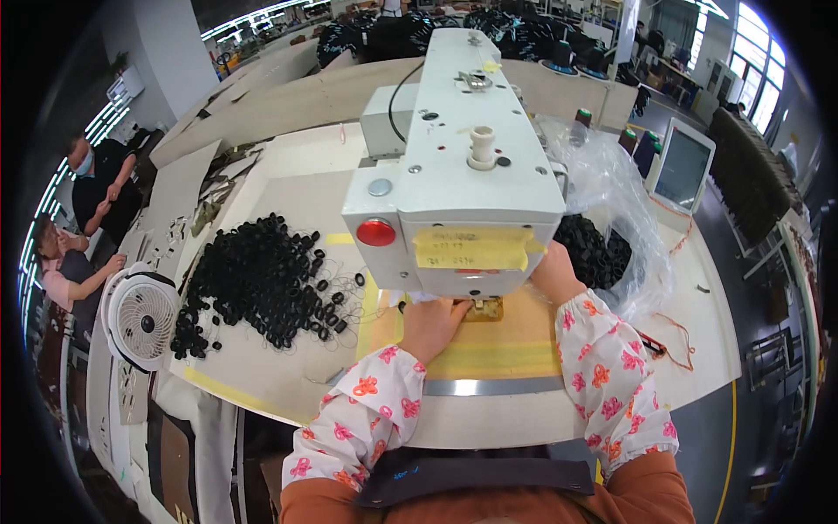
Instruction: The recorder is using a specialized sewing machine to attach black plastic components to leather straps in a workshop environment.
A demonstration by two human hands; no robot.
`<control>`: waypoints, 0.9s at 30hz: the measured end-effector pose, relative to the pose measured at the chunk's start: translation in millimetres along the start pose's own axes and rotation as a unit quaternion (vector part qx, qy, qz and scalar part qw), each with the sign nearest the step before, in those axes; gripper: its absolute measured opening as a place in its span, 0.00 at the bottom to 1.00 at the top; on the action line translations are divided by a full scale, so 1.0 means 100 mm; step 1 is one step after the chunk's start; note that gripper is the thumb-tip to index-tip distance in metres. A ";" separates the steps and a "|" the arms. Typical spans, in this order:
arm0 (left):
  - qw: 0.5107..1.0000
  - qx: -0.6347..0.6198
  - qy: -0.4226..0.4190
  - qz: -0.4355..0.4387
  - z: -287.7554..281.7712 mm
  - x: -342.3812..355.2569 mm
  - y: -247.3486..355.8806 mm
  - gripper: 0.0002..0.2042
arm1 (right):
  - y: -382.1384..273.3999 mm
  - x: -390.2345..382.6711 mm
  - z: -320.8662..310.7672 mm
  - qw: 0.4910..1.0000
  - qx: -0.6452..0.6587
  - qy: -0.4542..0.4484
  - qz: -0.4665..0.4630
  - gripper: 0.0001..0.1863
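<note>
A white sewing machine (471,201) stands before me. My left hand (429,329) lies left of its needle plate (484,310), thumb and fingers drawn together toward the needle area. What they hold, if anything, is hidden. A small black ring shows beside that hand. My right hand (556,275) reaches behind the machine head's right side, and its fingers are hidden. Left of the machine spreads a heap of small black fabric loops (253,279) with loose threads. To the right, a clear plastic bag (642,244) holds larger-looking black loops (598,249), close to my right hand.
A white fan (144,319) stands at the left. Thread spools (628,140) and a tablet-like screen (683,166) are at the back right. A small dark tool (653,343) with an orange cord lies right of my sleeve. Two people (109,188) are at the far left.
</note>
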State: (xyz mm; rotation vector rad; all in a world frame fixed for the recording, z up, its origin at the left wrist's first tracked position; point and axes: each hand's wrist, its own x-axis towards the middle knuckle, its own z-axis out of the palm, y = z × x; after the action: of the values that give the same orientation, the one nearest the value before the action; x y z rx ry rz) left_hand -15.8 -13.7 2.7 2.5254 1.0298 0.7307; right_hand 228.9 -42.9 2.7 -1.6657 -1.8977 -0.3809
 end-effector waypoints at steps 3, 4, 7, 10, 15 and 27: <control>0.999 -0.037 -0.006 -0.001 0.01 -0.02 0.01 0.12 | -0.16 -0.03 -0.14 0.999 0.021 -0.007 0.032 0.11; 0.999 -0.036 -0.003 -0.004 0.01 -0.02 0.01 0.12 | -0.22 -0.06 -0.22 0.998 0.052 0.021 0.039 0.10; 0.995 -0.099 -0.006 0.013 0.08 -0.01 -0.08 0.12 | -0.59 -0.10 -0.42 0.974 0.194 -0.004 0.119 0.07; 0.980 -0.196 -0.020 0.009 0.15 0.02 -0.12 0.11 | -0.76 -0.27 -0.29 0.902 0.356 -0.080 0.232 0.09; 0.967 -0.252 0.029 0.002 0.02 0.06 -0.06 0.09 | -0.90 -0.24 -0.26 0.694 0.622 -0.114 0.344 0.13; 0.883 -0.447 -0.123 -0.072 -0.10 0.01 0.01 0.06 | -0.99 -0.32 -0.36 0.666 0.644 -0.121 0.357 0.09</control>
State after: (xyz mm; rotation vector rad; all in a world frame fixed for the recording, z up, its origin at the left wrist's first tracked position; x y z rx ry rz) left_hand -20.0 -13.3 11.6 1.6591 0.5750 0.6186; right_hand 142.8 -107.2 27.9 -1.1795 -0.8915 1.2771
